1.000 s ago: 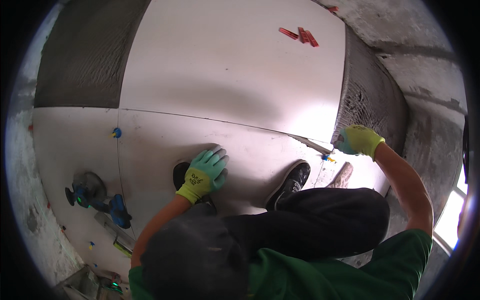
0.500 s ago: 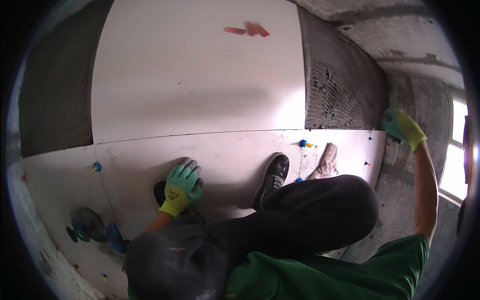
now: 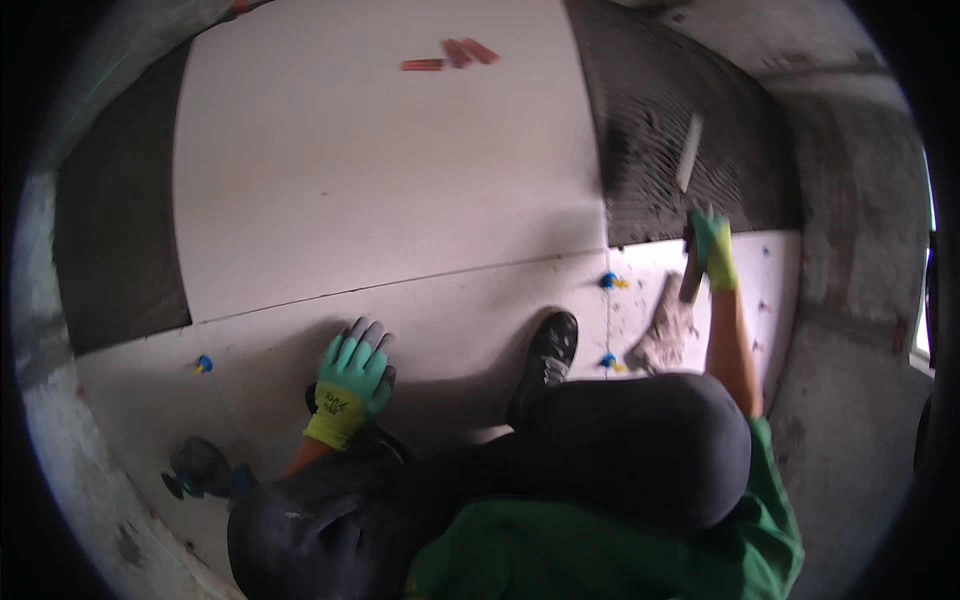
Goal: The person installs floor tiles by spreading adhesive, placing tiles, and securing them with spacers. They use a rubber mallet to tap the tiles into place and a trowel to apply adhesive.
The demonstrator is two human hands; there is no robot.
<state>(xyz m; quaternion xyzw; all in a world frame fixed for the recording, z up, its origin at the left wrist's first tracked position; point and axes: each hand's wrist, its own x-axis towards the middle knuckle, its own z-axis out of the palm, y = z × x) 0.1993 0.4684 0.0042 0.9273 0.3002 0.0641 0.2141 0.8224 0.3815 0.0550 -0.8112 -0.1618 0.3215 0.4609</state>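
My right hand (image 3: 714,245), in a green and yellow glove, is closed round a trowel (image 3: 690,155) at the front edge of the grey mortar bed (image 3: 640,215). The trowel is blurred; a pale flat strip of it lies over the combed ridges. My left hand (image 3: 355,365), gloved the same way, rests flat on the white tile (image 3: 270,345) beside my shoe, fingers stretched out, holding nothing. A crumpled pinkish rag (image 3: 665,330) lies on the tile just below the right hand.
A large white tile (image 3: 380,160) spans the middle, with red wedges (image 3: 458,54) on it. More dark mortar (image 3: 125,210) lies at left. Blue and yellow tile levelling clips (image 3: 610,281) stand along the joints. A dark suction-cup tool (image 3: 200,467) sits lower left. A concrete wall (image 3: 845,220) rises at right.
My right hand has swung left from beside the wall to the mortar's front edge, bringing the trowel over the mortar. My left hand stays flat on the tile. The view has shifted slightly.
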